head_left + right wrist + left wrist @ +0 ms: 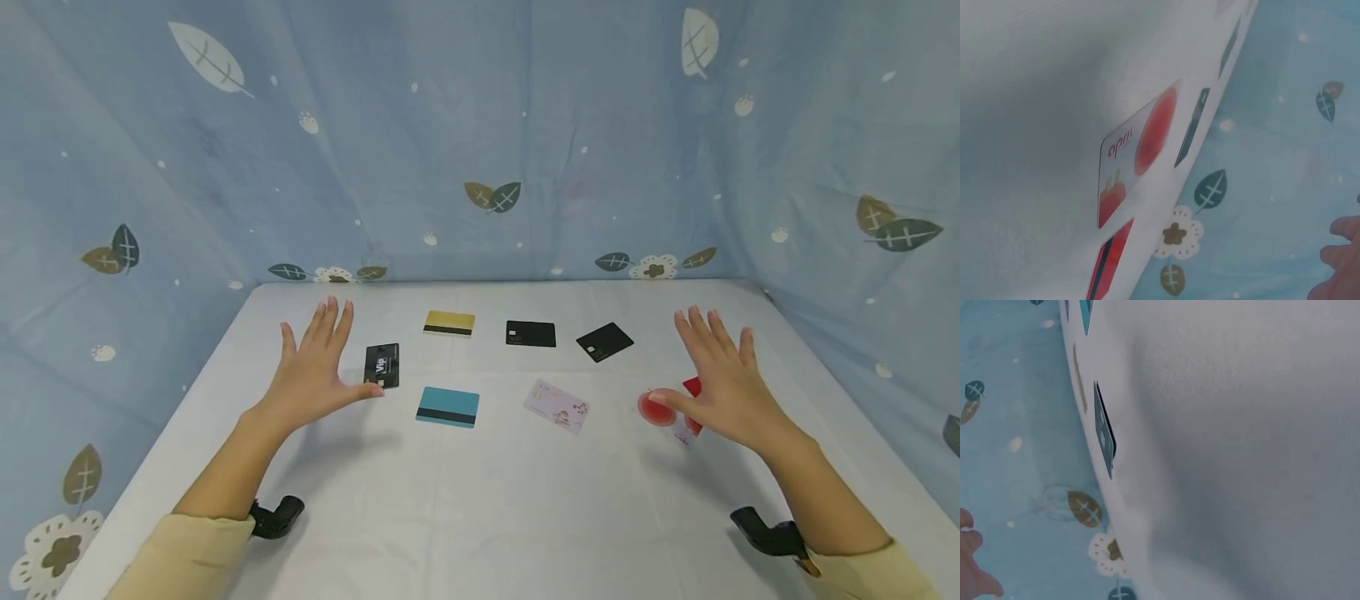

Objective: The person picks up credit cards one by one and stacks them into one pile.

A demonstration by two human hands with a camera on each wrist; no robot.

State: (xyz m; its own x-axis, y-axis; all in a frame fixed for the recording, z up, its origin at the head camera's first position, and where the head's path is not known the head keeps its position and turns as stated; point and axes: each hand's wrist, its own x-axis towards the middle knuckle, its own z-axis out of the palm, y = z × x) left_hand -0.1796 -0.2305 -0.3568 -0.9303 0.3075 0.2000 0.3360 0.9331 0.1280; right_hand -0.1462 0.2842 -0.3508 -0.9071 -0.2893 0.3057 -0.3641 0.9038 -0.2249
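Note:
My left hand (311,379) hovers over the table's left side, fingers straight and thumb spread. Its thumb tip overlaps the lower edge of a dark "Vip" card (382,362); contact cannot be told. A blue striped card (447,407) lies to its right. My right hand (723,387) is likewise spread, over the right side. Partly behind it are a white card with a red circle (654,408), marked "april" in the right wrist view, and a red card with a black stripe (1110,259). Neither hand holds anything.
Across the back of the white table (480,517) lie a gold striped card (449,323), a black VIP card (530,334) and a tilted black card (604,342). A pale pink card (557,406) lies nearer the middle. Blue leaf-patterned cloth (420,142) surrounds the back and sides.

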